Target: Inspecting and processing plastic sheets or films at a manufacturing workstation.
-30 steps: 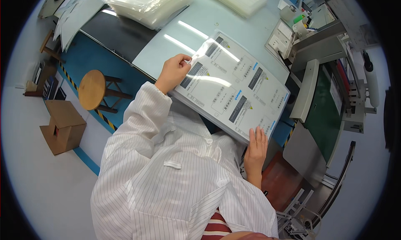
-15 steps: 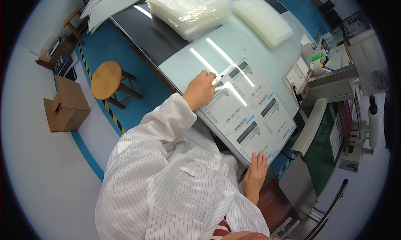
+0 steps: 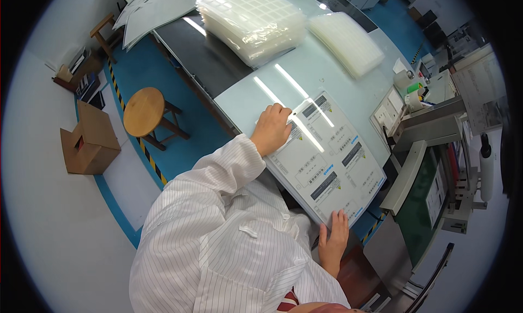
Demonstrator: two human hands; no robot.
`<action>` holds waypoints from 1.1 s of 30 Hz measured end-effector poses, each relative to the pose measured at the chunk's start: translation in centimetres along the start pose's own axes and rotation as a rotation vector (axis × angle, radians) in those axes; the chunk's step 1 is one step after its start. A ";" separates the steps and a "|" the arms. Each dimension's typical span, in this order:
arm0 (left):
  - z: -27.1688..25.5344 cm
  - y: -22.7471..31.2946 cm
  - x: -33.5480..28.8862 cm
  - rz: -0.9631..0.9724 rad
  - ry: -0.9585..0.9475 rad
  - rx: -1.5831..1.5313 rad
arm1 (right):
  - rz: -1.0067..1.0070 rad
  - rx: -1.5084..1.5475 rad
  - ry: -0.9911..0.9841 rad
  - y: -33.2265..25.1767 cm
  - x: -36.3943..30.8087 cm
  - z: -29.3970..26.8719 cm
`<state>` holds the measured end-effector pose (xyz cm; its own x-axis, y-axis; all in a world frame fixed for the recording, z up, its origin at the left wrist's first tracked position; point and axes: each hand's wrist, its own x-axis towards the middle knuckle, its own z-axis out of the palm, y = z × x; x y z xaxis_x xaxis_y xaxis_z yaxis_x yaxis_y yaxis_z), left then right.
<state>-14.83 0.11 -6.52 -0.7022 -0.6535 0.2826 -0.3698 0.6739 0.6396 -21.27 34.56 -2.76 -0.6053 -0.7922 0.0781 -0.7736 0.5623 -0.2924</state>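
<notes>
A stack of printed label sheets (image 3: 327,160), white with dark blocks and small yellow triangles, lies tilted over the near edge of the table. My left hand (image 3: 272,128) is closed at the stack's upper left edge, its fingers curled around a slim white tool (image 3: 300,105). That tool lies along the far edge of the sheets, and the hand hides its near end. At the stack's near right corner, my right hand (image 3: 333,242) is open, with fingertips resting flat on the top sheet and the thumb apart.
Clear plastic sheets (image 3: 253,21) are piled high at the table's far left, beside a lower pile (image 3: 348,46). A power socket strip (image 3: 388,110) sits right of the stack, near a grey metal machine (image 3: 406,176). On the left are a wooden stool (image 3: 144,111) and a cardboard box (image 3: 92,141).
The whole view has shifted, so the table and stack appear lower. My left hand has slid slightly along the white tool, covering more of it. The right hand stays at the same corner.
</notes>
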 end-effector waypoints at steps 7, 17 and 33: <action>1.6 -0.1 0.1 0.038 0.148 0.020 | 0.044 0.067 0.089 0.1 0.8 0.0; 1.8 -0.2 0.2 0.067 0.133 -0.005 | 0.095 0.049 0.201 -0.1 1.2 1.1; 2.5 -0.6 0.9 0.192 0.091 0.046 | 0.836 1.235 0.881 15.4 -0.9 -3.4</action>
<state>-16.79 0.00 -8.44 -0.7050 -0.5389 0.4610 -0.2639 0.8027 0.5348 -33.28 44.69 -4.04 -0.9733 0.1884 -0.1310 0.1111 -0.1125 -0.9874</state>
